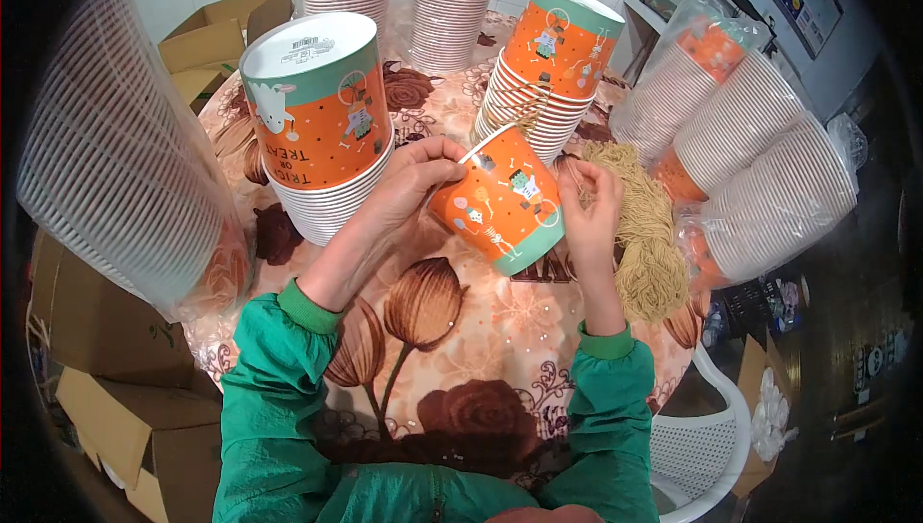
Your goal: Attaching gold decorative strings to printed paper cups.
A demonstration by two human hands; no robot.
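An orange paper bucket (510,201) with a green base band and cartoon figures is tilted in front of me, its white rim up and away from me. My left hand (428,177) is closed on its rim at the left side. At the bucket's right side, the fingers of my right hand (591,206) are pinched together; what they hold is too small to make out. Tan string (527,105) shows just behind the rim, in front of a stack of upside-down buckets (562,47). A hank of tan yarn (646,235) lies right beside my right hand.
Another upside-down bucket stack (317,110) stands to the left. Plastic-wrapped stacks lean at the far left (125,138) and lie at the right (769,201); more stand at the back (452,9). Cardboard boxes (144,417), a white chair (707,436) and a flowered tablecloth (500,331) surround my work.
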